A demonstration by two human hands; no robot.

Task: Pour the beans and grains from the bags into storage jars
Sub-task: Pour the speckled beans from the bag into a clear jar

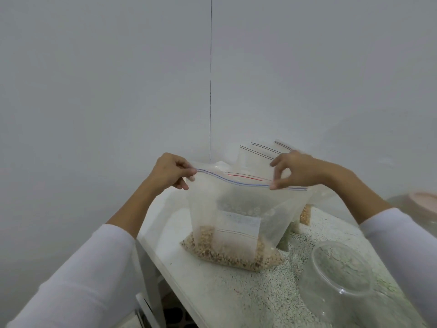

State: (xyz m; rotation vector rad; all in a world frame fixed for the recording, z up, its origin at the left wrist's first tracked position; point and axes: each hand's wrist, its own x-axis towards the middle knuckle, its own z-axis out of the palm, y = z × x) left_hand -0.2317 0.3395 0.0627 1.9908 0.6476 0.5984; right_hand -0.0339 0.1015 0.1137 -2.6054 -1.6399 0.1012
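Clear jar (340,278) nearest, zip bag (238,216) upright behind — both hands' fingers (186,172) pinching its zip strip

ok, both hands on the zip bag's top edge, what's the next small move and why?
Probably pull the seal apart. The left hand and right hand each pinch the zip strip of the front bag, which stands on the table with its beans settled at the bottom. The strip looks still closed, so nothing can pour into the clear jar nearby until it opens.

plain white-walled room, speckled counter (236,292) with food bags (238,209).
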